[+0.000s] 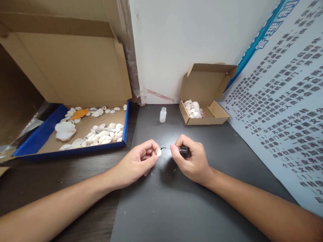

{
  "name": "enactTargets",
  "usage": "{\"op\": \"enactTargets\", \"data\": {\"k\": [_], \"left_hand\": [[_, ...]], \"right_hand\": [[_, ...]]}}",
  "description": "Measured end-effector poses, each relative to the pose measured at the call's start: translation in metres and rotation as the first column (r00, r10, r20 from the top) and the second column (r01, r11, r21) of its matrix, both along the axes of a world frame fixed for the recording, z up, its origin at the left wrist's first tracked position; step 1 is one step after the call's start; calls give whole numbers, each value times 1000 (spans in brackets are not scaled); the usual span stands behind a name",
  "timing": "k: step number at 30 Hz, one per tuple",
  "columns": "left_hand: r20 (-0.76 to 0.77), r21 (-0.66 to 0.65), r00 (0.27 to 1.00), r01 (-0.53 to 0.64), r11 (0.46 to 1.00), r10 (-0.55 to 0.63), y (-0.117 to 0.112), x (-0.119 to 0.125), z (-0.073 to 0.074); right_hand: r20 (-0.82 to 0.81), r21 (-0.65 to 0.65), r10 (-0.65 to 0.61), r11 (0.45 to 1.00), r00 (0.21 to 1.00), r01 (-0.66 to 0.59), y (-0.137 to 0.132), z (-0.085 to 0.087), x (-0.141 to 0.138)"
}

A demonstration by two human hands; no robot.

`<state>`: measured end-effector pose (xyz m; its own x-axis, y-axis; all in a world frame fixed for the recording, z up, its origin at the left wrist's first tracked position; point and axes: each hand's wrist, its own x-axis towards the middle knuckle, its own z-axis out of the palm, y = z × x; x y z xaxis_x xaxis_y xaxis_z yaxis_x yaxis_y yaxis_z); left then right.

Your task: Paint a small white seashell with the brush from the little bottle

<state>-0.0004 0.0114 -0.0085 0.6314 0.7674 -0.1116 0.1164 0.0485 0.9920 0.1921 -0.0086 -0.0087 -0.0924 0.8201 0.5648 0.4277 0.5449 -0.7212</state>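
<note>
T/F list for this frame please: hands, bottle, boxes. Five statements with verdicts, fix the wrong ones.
1. The left hand pinches a small white shell. True.
2. The right hand has nothing in it. False: it holds a black cap.
3. The small bottle lies on its side. False: it stands upright on the table.
4. The blue-edged box is open with shells inside. True.
5. The small brown box is left of the bottle. False: it is to the right.
</note>
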Motion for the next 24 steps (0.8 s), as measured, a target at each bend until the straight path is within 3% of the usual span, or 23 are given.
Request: {"op": "enactTargets", "data": {"k": [9,18,24], "left_hand": [[46,3,999,5,1000,-5,0,0,2],[31,-3,999,11,1000,-10,-1,1,2],[43,-16,999,-2,1000,2,0,1,0]], "right_hand": [[41,16,155,988,987,-155,-7,-1,1],[15,31,-2,1000,1000,2,-1,2,1],[24,4,80,997,996,-80,-5,1,2]]}}
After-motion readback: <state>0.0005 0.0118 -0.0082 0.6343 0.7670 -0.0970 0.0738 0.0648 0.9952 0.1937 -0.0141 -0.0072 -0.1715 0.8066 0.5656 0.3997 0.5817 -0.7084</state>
